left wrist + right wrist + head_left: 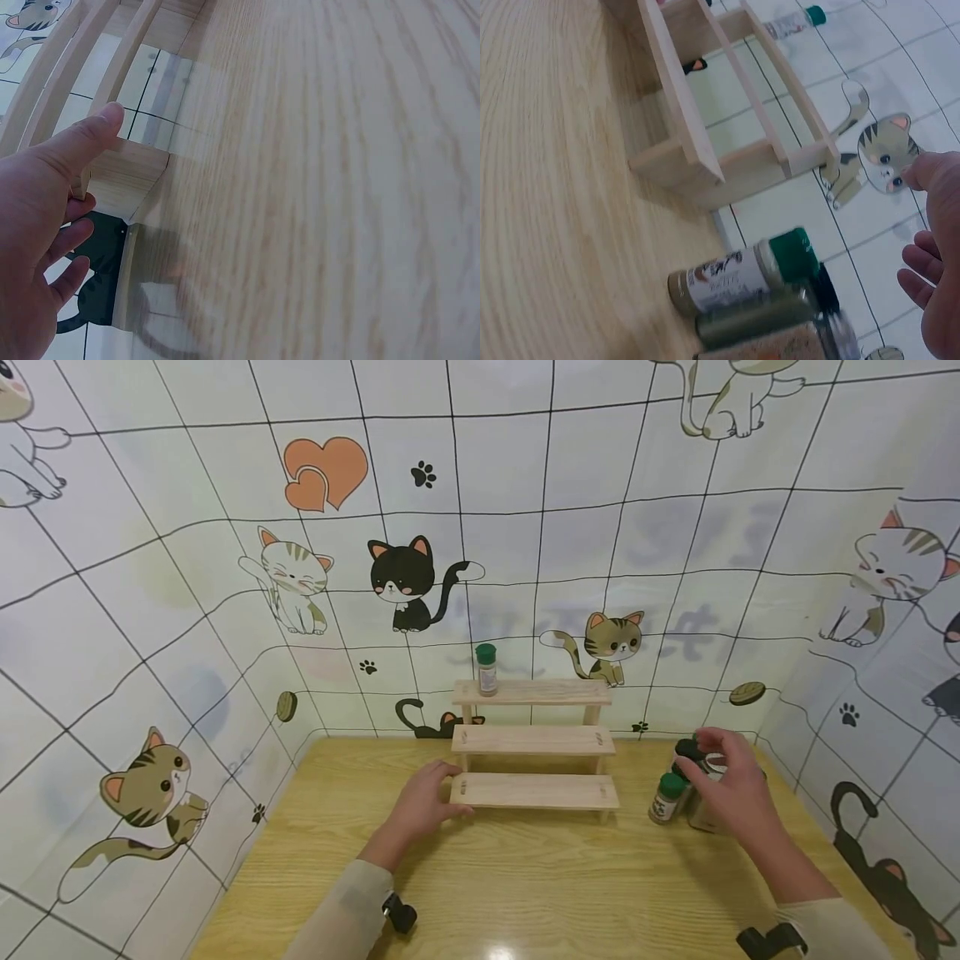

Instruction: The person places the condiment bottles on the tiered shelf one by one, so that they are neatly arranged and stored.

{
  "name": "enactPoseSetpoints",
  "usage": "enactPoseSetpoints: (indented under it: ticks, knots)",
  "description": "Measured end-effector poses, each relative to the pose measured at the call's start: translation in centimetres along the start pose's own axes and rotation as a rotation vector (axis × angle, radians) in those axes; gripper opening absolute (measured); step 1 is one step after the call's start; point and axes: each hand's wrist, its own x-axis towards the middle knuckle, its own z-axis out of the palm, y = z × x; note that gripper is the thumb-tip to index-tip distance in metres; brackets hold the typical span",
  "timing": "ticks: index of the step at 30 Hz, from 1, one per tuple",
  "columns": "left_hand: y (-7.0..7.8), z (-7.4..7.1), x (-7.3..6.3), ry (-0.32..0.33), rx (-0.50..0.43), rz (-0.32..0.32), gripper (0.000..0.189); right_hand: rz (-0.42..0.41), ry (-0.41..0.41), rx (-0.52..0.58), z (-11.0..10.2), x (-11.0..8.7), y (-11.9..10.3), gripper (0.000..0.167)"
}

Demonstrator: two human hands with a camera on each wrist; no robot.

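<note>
A three-tier wooden shelf [534, 790] stands at the middle of the table. My left hand [422, 803] grips the left end of its lowest board, the thumb [105, 124] along the front edge and the other fingers round the end. One green-capped spice jar [487, 672] stands on the top tier. On the right, my right hand [731, 785] hovers over a group of jars, thumb and fingers apart and holding nothing. In that group are a green-capped spice jar [731, 281], a dark-capped jar [757, 319] and a larger jar [702, 816], partly hidden behind the hand.
The wood-grain table [510, 877] meets a cat-print wall covering [502, 552] close behind the shelf. The same covering rises along the left and right sides. The jars stand near the table's right side, a little apart from the shelf.
</note>
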Motion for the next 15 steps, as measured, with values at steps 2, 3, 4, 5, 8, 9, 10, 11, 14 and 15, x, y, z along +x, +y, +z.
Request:
enactPoseSetpoints:
  ticks: [2, 3, 4, 5, 8, 9, 10, 11, 14, 15]
  knots:
    - [0.0, 0.0, 0.0, -0.001, -0.001, 0.001, 0.079, 0.01, 0.015, -0.017, -0.4, -0.4, 1.0, 0.048]
    - [0.1, -0.1, -0.1, -0.002, 0.0, 0.001, 0.08, 0.018, 0.021, -0.023, -0.6, -0.7, 1.4, 0.048]
    - [0.1, -0.1, -0.1, -0.001, -0.002, 0.004, 0.08, 0.024, 0.027, -0.03, -0.8, -0.9, 1.8, 0.048]
    - [0.1, -0.1, -0.1, 0.0, -0.001, 0.007, 0.081, 0.034, 0.03, -0.034, -0.9, -1.1, 2.1, 0.049]
    - [0.2, -0.2, -0.1, 0.003, 0.003, 0.009, 0.081, 0.049, 0.027, -0.07, -1.2, -1.7, 2.7, 0.052]
    - [0.2, -0.2, -0.1, 0.003, 0.006, 0.006, 0.081, 0.052, 0.022, -0.082, -1.2, -2.0, 3.0, 0.054]
    - [0.2, -0.1, -0.1, 0.003, 0.009, 0.004, 0.08, 0.056, 0.017, -0.103, -1.2, -2.3, 3.1, 0.056]
    - [0.2, -0.1, -0.1, 0.004, 0.013, 0.002, 0.08, 0.058, 0.011, -0.124, -1.2, -2.5, 3.4, 0.058]
    - [0.2, -0.1, -0.1, 0.004, 0.01, -0.004, 0.078, 0.078, 0.001, -0.167, -1.0, -3.3, 4.1, 0.063]
    - [0.3, -0.1, -0.1, 0.004, 0.007, -0.004, 0.078, 0.086, 0.0, -0.173, -0.9, -3.5, 4.3, 0.064]
